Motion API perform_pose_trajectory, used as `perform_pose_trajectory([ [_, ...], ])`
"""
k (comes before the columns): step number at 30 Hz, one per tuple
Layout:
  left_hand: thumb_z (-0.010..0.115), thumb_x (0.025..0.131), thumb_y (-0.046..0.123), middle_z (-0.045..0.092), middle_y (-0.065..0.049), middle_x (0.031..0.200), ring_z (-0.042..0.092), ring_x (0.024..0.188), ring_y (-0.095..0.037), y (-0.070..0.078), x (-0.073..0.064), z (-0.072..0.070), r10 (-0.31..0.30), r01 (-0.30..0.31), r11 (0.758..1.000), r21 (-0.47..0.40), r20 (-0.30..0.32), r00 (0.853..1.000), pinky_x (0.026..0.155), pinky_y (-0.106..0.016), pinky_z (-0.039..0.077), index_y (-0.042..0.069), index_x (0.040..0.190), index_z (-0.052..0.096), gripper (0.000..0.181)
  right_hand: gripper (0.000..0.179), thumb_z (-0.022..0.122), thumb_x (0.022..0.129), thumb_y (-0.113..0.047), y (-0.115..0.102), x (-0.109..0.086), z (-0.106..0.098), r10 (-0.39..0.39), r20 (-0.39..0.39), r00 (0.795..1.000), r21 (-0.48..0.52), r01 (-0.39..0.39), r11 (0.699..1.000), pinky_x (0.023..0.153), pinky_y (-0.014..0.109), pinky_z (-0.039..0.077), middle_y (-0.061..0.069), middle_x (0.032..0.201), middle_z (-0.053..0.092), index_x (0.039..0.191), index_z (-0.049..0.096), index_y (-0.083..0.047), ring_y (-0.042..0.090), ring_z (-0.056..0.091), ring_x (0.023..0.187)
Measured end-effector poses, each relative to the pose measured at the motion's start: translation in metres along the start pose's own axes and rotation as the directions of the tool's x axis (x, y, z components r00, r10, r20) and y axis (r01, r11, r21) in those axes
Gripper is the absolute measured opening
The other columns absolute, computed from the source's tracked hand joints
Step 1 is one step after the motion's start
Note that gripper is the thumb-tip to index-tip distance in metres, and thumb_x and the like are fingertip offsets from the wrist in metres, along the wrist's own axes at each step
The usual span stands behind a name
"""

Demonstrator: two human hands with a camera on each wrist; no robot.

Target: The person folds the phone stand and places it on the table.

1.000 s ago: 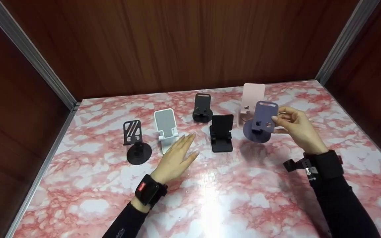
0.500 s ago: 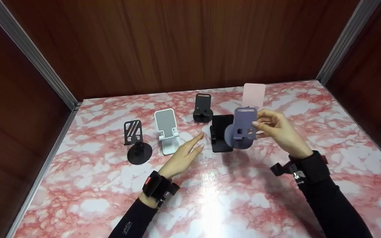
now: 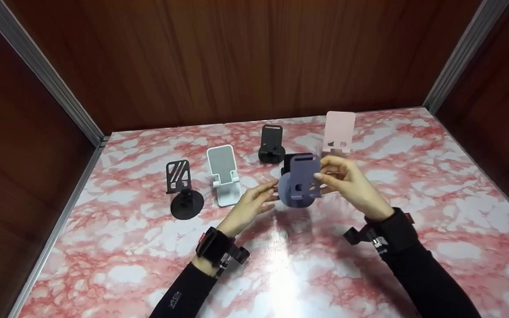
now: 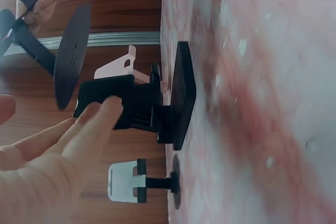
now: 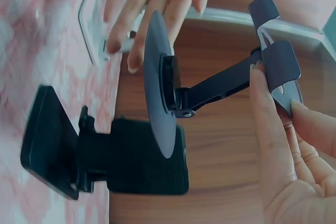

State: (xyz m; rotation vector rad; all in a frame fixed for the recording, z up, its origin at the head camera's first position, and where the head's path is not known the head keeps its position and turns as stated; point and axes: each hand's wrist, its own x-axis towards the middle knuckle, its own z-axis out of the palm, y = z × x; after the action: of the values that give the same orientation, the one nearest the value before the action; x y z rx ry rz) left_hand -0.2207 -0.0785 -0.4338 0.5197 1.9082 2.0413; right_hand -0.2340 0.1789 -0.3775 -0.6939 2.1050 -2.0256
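Observation:
My right hand (image 3: 352,183) pinches the upright plate of a purple phone stand (image 3: 304,174) between thumb and fingers. The stand hangs above the table, and its round base (image 5: 158,85) shows edge-on in the right wrist view. Close to that base is my left hand (image 3: 248,206), fingers extended and slightly bent, holding nothing; whether they touch the base I cannot tell. A black phone stand with a rectangular base (image 4: 184,95) stands on the table behind the purple one, which partly hides it in the head view.
On the marbled table (image 3: 126,274) stand a black slotted stand (image 3: 185,203) at the left, a white-and-grey stand (image 3: 222,165), a small black round-based stand (image 3: 271,141) farther back and a pink stand (image 3: 339,128). Wooden panels (image 3: 254,62) enclose the back and sides.
My right hand has carried the purple stand leftward from beside the pink stand to in front of the black one. My left hand has shifted right, away from the white stand.

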Motion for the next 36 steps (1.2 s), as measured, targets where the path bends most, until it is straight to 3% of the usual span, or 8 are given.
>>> perform_pose_trajectory([
  [4,0.041,0.104,0.010,0.049,-0.025,0.136,0.057,0.113,-0.030,-0.004,0.001,-0.002,-0.011,0.011,0.996,-0.091,-0.003,1.000,0.098,-0.045,0.047,-0.011,0.142,0.037,0.044,0.017,0.061,0.093,0.003,0.003,0.003,0.009,-0.009,0.031,0.999,-0.001,0.009,1.000,0.075,0.044,0.058,0.017,0.096,0.068,0.108,0.057,0.010,0.025,0.068,0.085],
  [11,0.048,0.097,-0.005,0.064,-0.027,0.112,0.066,0.094,-0.019,-0.009,0.005,-0.007,0.083,-0.083,0.997,0.003,-0.050,0.995,0.089,-0.043,0.053,-0.016,0.128,0.048,0.033,0.015,0.060,0.093,0.004,0.007,0.008,0.020,-0.027,0.045,0.999,-0.012,0.027,1.000,0.072,0.042,0.059,0.013,0.092,0.068,0.105,0.055,0.011,0.021,0.068,0.079],
  [16,0.051,0.093,-0.009,0.065,-0.027,0.109,0.068,0.086,-0.016,-0.009,0.004,-0.009,0.043,-0.042,0.999,0.005,-0.081,0.996,0.090,-0.055,0.050,-0.015,0.124,0.051,0.031,0.009,0.059,0.093,0.006,0.009,0.010,0.025,-0.028,0.032,0.999,0.000,0.028,1.000,0.067,0.041,0.059,0.014,0.088,0.067,0.100,0.055,0.009,0.021,0.068,0.076],
  [22,0.051,0.092,-0.011,0.067,-0.023,0.103,0.067,0.082,-0.015,-0.007,0.004,-0.010,0.022,-0.022,1.000,0.005,-0.114,0.993,0.086,-0.056,0.051,-0.016,0.119,0.052,0.028,0.007,0.061,0.093,0.001,0.006,0.011,0.030,-0.018,0.036,0.999,0.000,0.018,1.000,0.066,0.045,0.059,0.018,0.091,0.067,0.094,0.055,0.005,0.026,0.069,0.077],
  [26,0.051,0.091,-0.011,0.068,-0.021,0.100,0.067,0.081,-0.014,-0.005,0.003,-0.010,0.031,-0.027,0.999,0.035,-0.126,0.992,0.084,-0.051,0.054,-0.015,0.117,0.053,0.026,0.016,0.063,0.094,-0.005,0.005,0.012,0.030,-0.027,0.046,0.999,-0.042,0.029,0.999,0.065,0.045,0.059,0.018,0.090,0.068,0.093,0.052,0.007,0.026,0.069,0.076],
  [31,0.051,0.092,-0.011,0.067,-0.022,0.103,0.069,0.082,-0.017,-0.003,0.002,-0.009,0.035,-0.029,0.999,0.043,-0.126,0.991,0.079,-0.039,0.058,-0.014,0.117,0.054,0.024,0.015,0.061,0.095,-0.002,0.008,0.012,0.027,-0.023,0.068,0.997,-0.002,0.023,1.000,0.066,0.046,0.059,0.019,0.089,0.067,0.091,0.050,0.008,0.027,0.069,0.077],
  [36,0.053,0.092,-0.011,0.067,-0.021,0.101,0.068,0.083,-0.020,0.001,0.000,-0.008,0.071,-0.060,0.996,0.072,-0.158,0.985,0.075,-0.035,0.059,-0.013,0.115,0.055,0.023,0.016,0.060,0.095,-0.002,0.008,0.011,0.025,-0.016,0.097,0.995,0.028,0.014,1.000,0.069,0.046,0.058,0.021,0.093,0.067,0.091,0.049,0.009,0.028,0.070,0.080],
])
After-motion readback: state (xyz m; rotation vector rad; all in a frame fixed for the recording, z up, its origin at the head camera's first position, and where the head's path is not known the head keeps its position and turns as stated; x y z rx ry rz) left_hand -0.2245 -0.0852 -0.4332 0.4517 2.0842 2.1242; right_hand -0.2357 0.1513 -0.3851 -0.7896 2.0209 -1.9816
